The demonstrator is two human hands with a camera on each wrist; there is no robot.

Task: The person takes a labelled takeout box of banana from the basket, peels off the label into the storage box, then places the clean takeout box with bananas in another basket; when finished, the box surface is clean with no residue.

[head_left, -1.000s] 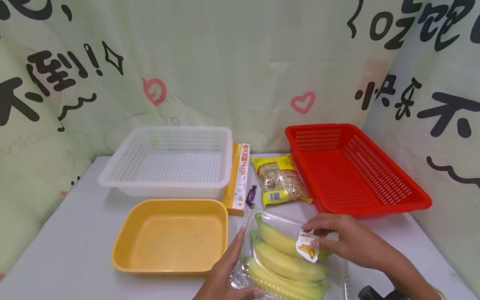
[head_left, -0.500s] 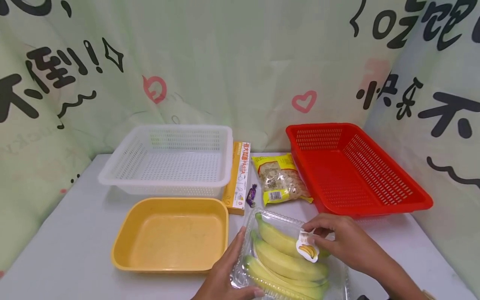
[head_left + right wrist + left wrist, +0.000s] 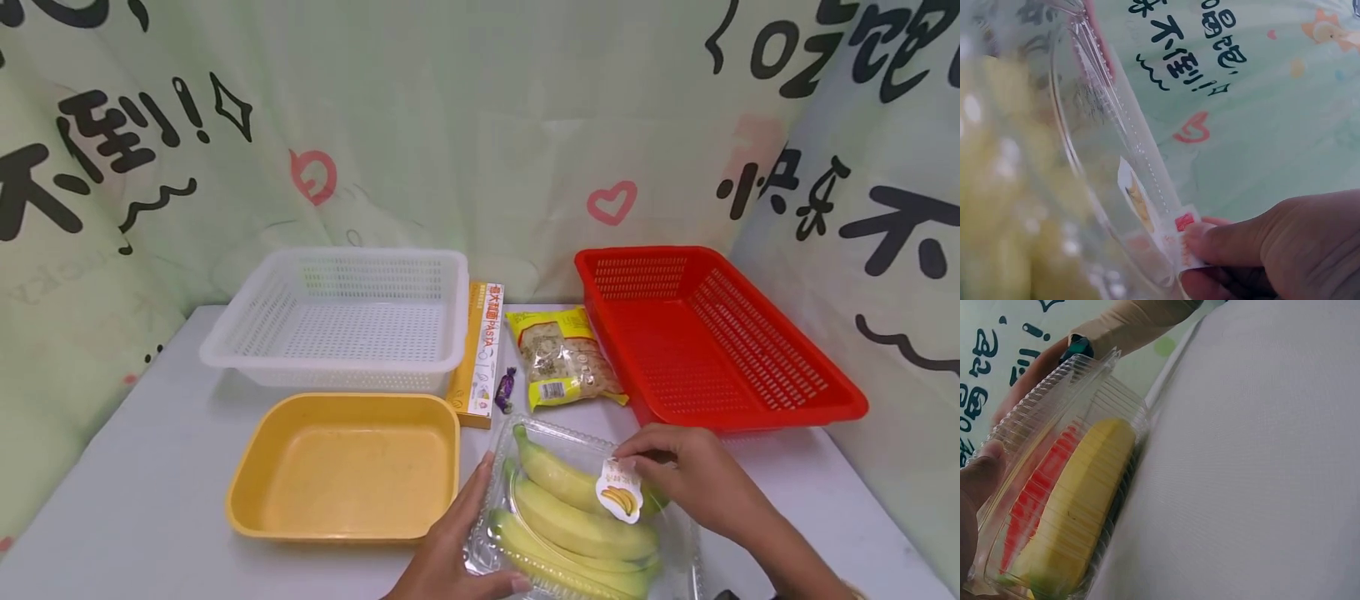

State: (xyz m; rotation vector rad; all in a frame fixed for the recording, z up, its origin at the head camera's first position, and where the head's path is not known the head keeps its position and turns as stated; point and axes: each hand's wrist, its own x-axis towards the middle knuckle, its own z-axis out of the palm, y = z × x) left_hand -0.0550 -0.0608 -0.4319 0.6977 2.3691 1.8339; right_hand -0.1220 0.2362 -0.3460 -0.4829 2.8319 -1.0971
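Observation:
A clear plastic box (image 3: pixel 678 550) of bananas (image 3: pixel 581 517) lies at the table's front, tilted in my left hand (image 3: pixel 457 546). That hand grips its left edge, thumb on the lid and fingers along the side. In the left wrist view, the box (image 3: pixel 1063 481) shows a banana (image 3: pixel 1088 506) through its ribbed wall. My right hand (image 3: pixel 686 471) pinches the upper end of a white sticker (image 3: pixel 619 498) with a banana picture, on the lid. Seen from the right wrist, thumb and finger of the hand (image 3: pixel 1272 250) hold the sticker's end (image 3: pixel 1186 247) at the box's rim.
A yellow tray (image 3: pixel 341 467) sits left of the box, with a white basket (image 3: pixel 341 367) behind it. Beyond the box lie a pasta box (image 3: pixel 480 358), a purple-wrapped candy (image 3: pixel 506 390) and a yellow-and-clear food bag (image 3: pixel 566 358). The red basket (image 3: pixel 712 350) stands at back right.
My right hand has shifted slightly up and to the right at the sticker, and more of the sticker's upper part shows. The left hand and the box have stayed in place.

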